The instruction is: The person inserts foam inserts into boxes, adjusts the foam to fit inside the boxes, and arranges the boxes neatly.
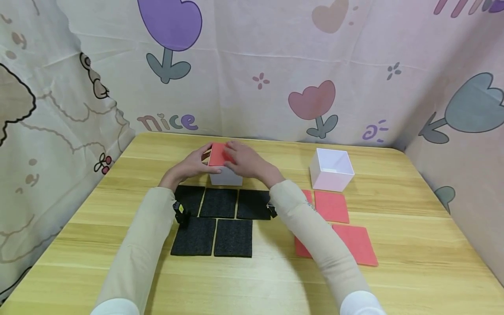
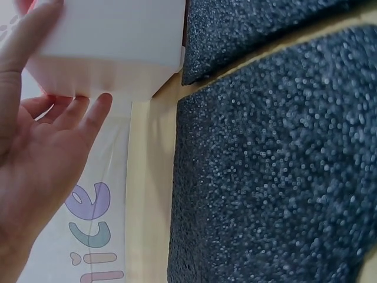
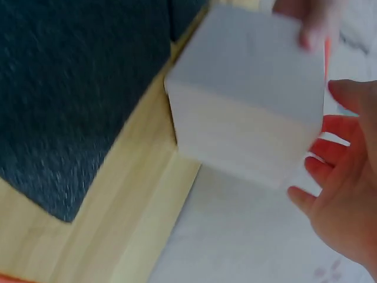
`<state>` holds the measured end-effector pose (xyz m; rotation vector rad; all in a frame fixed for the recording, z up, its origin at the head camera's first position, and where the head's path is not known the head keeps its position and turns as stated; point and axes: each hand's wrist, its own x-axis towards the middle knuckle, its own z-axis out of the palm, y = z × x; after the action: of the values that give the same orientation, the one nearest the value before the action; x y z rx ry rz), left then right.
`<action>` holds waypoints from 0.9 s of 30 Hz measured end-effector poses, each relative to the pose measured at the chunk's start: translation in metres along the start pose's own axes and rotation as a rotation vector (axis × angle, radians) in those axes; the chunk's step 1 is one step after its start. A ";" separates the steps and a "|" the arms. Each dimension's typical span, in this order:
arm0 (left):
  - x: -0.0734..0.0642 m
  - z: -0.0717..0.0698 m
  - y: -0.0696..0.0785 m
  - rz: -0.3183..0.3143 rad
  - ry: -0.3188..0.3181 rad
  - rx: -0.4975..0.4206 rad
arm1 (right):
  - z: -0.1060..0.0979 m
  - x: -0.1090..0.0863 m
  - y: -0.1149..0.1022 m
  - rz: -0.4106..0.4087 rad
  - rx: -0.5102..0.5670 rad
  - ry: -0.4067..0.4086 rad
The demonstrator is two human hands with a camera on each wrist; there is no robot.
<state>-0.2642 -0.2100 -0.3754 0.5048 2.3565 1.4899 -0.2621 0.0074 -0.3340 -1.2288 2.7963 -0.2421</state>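
Two beige sleeves cross the wooden bench. Five black squares lie in rows, two near, three far; at right, four red squares show, some partly covered. Beyond, one flat, plain red piece sits atop the left white box, gripped by the left hand; the right hand's fingers rest relaxed on the piece. A second white box stands open-topped, right.

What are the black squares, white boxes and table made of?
The black squares look like matte foam: grainy and speckled up close. The white boxes seem smooth, maybe plastic or stiff card: flat walls, crisp edges. The table looks like smooth wood or wood print: streaky grain.
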 end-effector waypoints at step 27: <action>0.000 -0.001 -0.001 -0.025 0.000 -0.034 | 0.013 0.003 -0.030 -0.075 -0.200 -0.082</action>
<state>-0.2649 -0.2112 -0.3756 0.4654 2.3255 1.5160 -0.2412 -0.0165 -0.3421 -1.3525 2.7613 0.0853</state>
